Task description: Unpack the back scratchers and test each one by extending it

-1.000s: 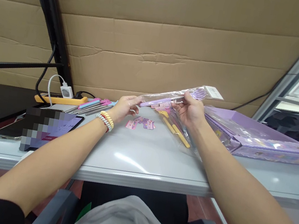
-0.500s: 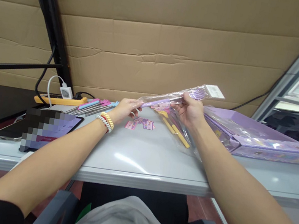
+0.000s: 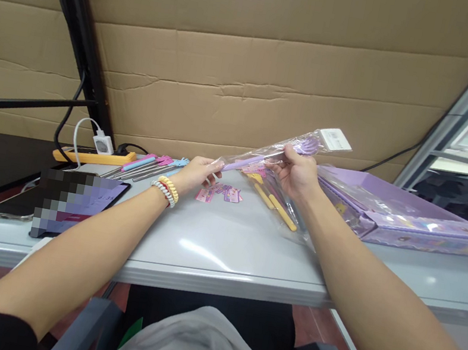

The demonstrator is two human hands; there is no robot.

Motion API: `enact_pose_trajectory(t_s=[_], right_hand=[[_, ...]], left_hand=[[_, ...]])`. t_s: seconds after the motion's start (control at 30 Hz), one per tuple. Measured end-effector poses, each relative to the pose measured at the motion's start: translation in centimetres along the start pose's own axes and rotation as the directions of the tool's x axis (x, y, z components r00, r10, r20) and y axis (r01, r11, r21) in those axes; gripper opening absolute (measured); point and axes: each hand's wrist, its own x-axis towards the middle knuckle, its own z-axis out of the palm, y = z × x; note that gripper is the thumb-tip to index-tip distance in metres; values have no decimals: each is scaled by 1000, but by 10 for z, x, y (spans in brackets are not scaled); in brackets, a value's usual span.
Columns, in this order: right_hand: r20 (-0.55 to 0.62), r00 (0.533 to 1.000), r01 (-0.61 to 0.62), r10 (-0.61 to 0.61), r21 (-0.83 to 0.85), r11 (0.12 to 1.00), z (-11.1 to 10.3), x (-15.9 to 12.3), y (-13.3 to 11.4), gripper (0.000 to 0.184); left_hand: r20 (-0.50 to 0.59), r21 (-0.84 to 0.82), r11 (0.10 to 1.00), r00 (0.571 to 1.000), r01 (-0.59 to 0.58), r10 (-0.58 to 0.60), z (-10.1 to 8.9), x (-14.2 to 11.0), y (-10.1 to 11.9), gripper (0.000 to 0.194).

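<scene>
Taking the seat as the clock's centre, a dark phone and a tablet with a lilac screen, part of it pixelated, lie at ten o'clock. Behind them, between ten and eleven, sits an orange bar, with a white charger just behind it. Metal rods with pink and blue ends lie at eleven.

Just short of twelve, the left hand pinches the low end of a purple scratcher sealed in a clear bag. Small pink-and-purple cards lie on the grey desk at twelve. The scratcher is raised above the desk, its clawed head tilted up toward two o'clock, beside a white label. Bagged yellow-handled tools lie between twelve and one; I cannot tell whether the right hand touches their bag. That hand grips the scratcher's bag below the claw, thumb on top. An open purple box stands at two.
</scene>
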Motion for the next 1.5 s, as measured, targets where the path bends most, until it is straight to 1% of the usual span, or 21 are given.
enact_pose_trajectory(t_s=[0.13, 0.23, 0.37, 0.53, 0.73, 0.93, 1.13, 1.37, 1.43, 1.5], right_hand=[[-12, 1000, -13, 13, 12, 1000, 0, 1, 0, 22], [-15, 1000, -10, 11, 19, 1000, 0, 1, 0, 21], [-14, 1000, -6, 6, 23, 1000, -1, 2, 1, 20], [1, 1000, -1, 0, 23, 1000, -2, 2, 1, 19], [5, 1000, -5, 5, -6, 1000, -2, 2, 2, 21], [11, 1000, 0, 0, -37, 999, -2, 1, 2, 19], [8, 1000, -2, 3, -56, 998, -3, 2, 2, 17], [13, 1000, 10, -9, -106, 994, -2, 1, 1, 20], [32, 999, 13, -9, -146, 989, -1, 1, 1, 18], [64, 998, 10, 4, -216, 976, -1, 0, 2, 18]], left_hand=[[-30, 84, 996, 999, -36, 38, 0, -1, 3, 28], [-29, 71, 997, 999, -29, 31, 1, -2, 4, 28], [-7, 27, 1000, 1000, -9, 9, 1, -2, 3, 29], [7, 78, 996, 999, -32, 32, 0, -2, 1, 28], [55, 24, 1000, 999, 1, -2, 1, -2, 1, 36], [97, 80, 997, 995, 10, -18, 1, -4, 3, 33], [125, 99, 995, 992, 16, -28, 1, -4, 2, 36], [155, 123, 992, 988, -30, 11, 0, -5, 2, 34], [182, 129, 992, 983, -5, -19, 0, -4, 0, 31], [225, 181, 982, 970, 54, -94, 1, -4, -3, 28]])
